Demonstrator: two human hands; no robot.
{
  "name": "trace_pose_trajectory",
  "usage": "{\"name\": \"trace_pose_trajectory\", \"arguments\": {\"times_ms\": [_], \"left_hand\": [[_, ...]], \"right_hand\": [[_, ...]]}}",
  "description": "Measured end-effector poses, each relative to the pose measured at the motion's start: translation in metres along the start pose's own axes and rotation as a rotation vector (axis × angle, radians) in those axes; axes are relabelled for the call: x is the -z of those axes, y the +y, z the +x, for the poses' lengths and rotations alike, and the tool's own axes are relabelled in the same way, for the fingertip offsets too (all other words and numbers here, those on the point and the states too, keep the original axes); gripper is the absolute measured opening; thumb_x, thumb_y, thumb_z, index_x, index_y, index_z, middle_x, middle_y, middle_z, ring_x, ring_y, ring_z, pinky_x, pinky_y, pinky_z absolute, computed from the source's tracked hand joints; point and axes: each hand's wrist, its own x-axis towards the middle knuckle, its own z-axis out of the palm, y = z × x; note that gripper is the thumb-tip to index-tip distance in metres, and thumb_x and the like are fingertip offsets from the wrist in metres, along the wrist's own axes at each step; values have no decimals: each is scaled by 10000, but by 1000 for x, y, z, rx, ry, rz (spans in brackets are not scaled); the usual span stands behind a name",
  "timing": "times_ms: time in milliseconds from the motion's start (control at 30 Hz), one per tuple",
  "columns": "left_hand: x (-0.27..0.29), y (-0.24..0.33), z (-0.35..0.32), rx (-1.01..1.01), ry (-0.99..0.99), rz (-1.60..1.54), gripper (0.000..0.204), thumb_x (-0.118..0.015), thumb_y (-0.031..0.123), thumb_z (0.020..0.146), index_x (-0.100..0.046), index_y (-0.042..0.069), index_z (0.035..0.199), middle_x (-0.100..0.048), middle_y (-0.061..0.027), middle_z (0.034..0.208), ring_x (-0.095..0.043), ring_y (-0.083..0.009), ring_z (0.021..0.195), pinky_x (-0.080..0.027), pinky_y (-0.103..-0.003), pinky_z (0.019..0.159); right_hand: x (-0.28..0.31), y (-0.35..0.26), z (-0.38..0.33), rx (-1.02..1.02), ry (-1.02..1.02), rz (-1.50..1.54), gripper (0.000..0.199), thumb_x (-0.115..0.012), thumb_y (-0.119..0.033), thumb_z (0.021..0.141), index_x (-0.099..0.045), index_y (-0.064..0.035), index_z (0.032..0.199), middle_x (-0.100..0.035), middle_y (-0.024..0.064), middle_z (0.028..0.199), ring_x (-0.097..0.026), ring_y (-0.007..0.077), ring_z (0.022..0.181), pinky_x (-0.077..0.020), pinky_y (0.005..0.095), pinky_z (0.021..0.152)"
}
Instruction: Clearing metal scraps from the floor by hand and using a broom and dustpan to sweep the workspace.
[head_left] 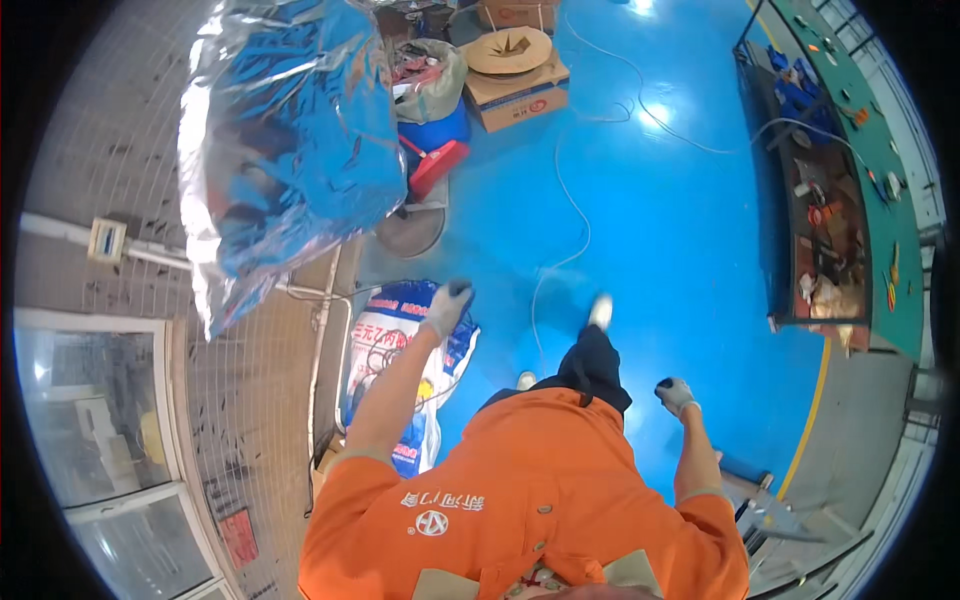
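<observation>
Two gloved hands show in the head view, both held out over a glossy blue floor [680, 230]. The left hand [446, 305], in a grey glove with dark fingertips, hangs above a blue and white printed sack [385, 345] lying by the tiled wall [120, 150]; its fingers look curled, but whether they touch or pinch anything cannot be told. The right hand [677, 394] is loosely closed and empty, well apart from the sack. A thin white cable [578, 215] winds across the floor, and a green workbench [880, 200] stands far right.
</observation>
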Motion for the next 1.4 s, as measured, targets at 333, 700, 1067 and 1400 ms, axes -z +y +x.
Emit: {"name": "trace_pose_trajectory", "arguments": {"times_ms": [333,700,1067,1400], "left_hand": [[-30,-3,222,494,237,184,406,-606,263,819,-611,19,1144,-658,-125,1058,-603,-260,941,-466,-321,865],[3,-101,437,977,528,-32,432,-639,310,820,-617,21,1140,-659,-118,1048,-594,-234,905,-465,-317,821],[155,-289,648,766,1240,-1054,332,-461,323,941,-607,101,1140,-651,-36,979,-583,-230,857,-479,-377,828],[156,-247,661,280,1154,-1130,296,-460,300,967,-560,158,1207,-619,2,1035,-588,-182,913,-462,-381,876]], "right_hand": [[226,-261,353,310,110,1,329,-559,-319,812,-674,-50,964,-687,154,970,-631,381,862,-494,451,746],[205,-832,478,991,-200,279,381,-516,-323,907,-636,-5,1078,-674,127,987,-605,270,867,-465,328,793],[-24,-1144,540,1121,-799,373,394,-521,-332,851,-635,-16,1055,-676,137,990,-591,280,824,-480,381,766],[-75,-1160,520,1098,-1189,31,306,-567,-167,782,-621,17,1020,-664,180,844,-621,320,727,-510,440,666]]}}
